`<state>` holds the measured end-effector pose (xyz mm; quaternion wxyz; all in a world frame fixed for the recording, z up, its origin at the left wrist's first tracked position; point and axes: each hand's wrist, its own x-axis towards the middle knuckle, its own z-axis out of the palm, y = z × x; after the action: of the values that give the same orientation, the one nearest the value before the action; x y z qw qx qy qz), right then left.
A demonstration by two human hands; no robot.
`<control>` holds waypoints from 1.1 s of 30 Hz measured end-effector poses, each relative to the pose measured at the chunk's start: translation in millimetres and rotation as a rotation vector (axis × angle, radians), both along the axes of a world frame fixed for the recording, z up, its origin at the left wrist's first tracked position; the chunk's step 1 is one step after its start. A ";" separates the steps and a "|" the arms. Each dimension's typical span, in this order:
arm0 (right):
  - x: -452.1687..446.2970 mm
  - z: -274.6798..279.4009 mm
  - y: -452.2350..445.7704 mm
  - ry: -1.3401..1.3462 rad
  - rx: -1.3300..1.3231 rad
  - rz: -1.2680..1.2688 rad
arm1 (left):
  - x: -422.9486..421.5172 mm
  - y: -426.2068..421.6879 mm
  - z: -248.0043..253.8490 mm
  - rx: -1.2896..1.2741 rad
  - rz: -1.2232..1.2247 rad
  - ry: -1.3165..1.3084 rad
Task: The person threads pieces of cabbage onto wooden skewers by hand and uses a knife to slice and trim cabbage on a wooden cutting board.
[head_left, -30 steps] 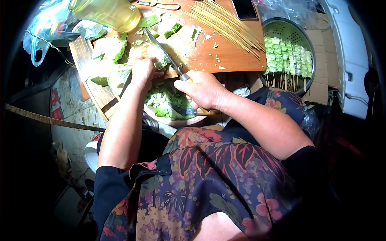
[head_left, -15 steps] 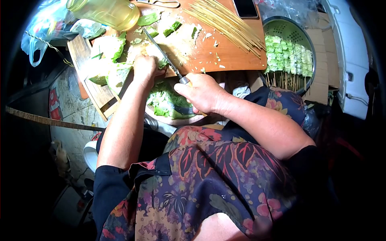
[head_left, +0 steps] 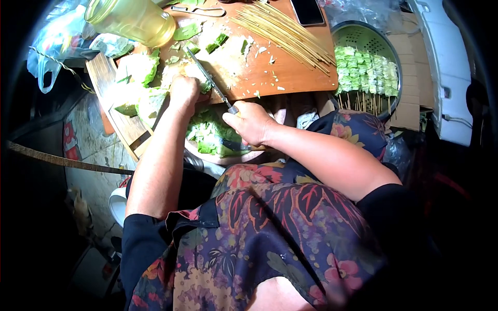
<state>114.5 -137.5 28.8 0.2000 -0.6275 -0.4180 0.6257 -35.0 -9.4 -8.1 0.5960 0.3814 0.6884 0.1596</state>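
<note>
My right hand point(head_left: 252, 123) is closed around the handle of a knife point(head_left: 210, 80), whose long blade slants up and left over the wooden cutting board point(head_left: 306, 80). Beside the blade, my left hand point(head_left: 184, 93) is curled down at the board's near edge, its fingers pressed on a piece of green leaf vegetable point(head_left: 205, 86), mostly hidden. Below the board, cut leaves point(head_left: 207, 132) fill a round basin point(head_left: 228, 158). Larger pale-green cabbage-like chunks point(head_left: 137, 67) lie left of my left hand. Leaf scraps point(head_left: 215, 42) are scattered across the board.
Bamboo skewers point(head_left: 285, 36) lie on the board near a phone point(head_left: 307, 11). A yellowish clear jar point(head_left: 132, 23) stands at the back left. On the right, a green colander point(head_left: 358, 32) holds skewered leaves point(head_left: 365, 72). A blue plastic bag point(head_left: 49, 57) hangs at far left.
My right hand and the knife have shifted slightly left and down relative to the board. The left hand stays on the leaf piece. The whole view has moved a little.
</note>
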 end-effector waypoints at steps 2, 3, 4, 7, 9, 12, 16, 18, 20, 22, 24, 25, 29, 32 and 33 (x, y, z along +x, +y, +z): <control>-0.5 -7.9 -3.8 0.047 -0.019 -0.056 | -2.2 -3.8 1.3 0.050 0.010 -0.016; 0.0 -6.0 -2.6 0.094 -0.040 -0.108 | -2.3 -3.8 2.8 0.098 0.024 -0.033; 0.3 -3.7 -2.4 0.094 -0.038 -0.107 | -3.7 -3.1 4.6 0.100 0.025 -0.033; -0.5 1.8 -4.3 0.131 -0.066 -0.176 | -16.6 4.3 1.0 0.103 -0.080 0.029; 1.5 0.7 -5.9 0.088 -0.059 -0.191 | -21.6 8.7 2.7 0.127 -0.110 0.083; 4.9 1.6 -5.7 -0.074 0.135 -0.098 | -22.2 13.0 8.1 0.149 -0.105 0.145; 7.6 15.0 -3.5 -0.107 0.210 -0.047 | -17.4 16.6 8.5 0.220 -0.019 0.154; 8.8 24.1 -0.5 -0.218 0.259 0.026 | -12.9 15.9 15.7 0.233 0.004 0.172; 10.7 27.1 1.9 -0.251 0.248 0.075 | -12.1 15.7 18.7 0.238 -0.009 0.167; 12.5 28.5 4.5 -0.286 0.238 0.126 | -16.3 19.3 14.6 0.232 -0.026 0.193; 14.7 28.4 6.4 -0.321 0.242 0.211 | -16.8 21.4 12.5 0.225 -0.044 0.217; 15.8 26.9 6.7 -0.321 0.240 0.212 | -16.5 22.0 13.5 0.230 -0.059 0.233; 19.6 26.8 8.6 -0.357 0.279 0.254 | -18.0 25.3 3.2 0.304 -0.094 0.253; 22.5 42.1 14.7 -0.369 0.251 0.280 | -18.6 27.0 4.7 0.285 -0.119 0.279; 23.1 45.6 16.4 -0.374 0.229 0.287 | -19.9 28.3 1.5 0.284 -0.119 0.279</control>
<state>137.6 -121.0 74.5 0.0982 -0.6397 -0.6005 0.4696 -54.9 18.9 -6.6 0.4435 0.5199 0.7112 0.1651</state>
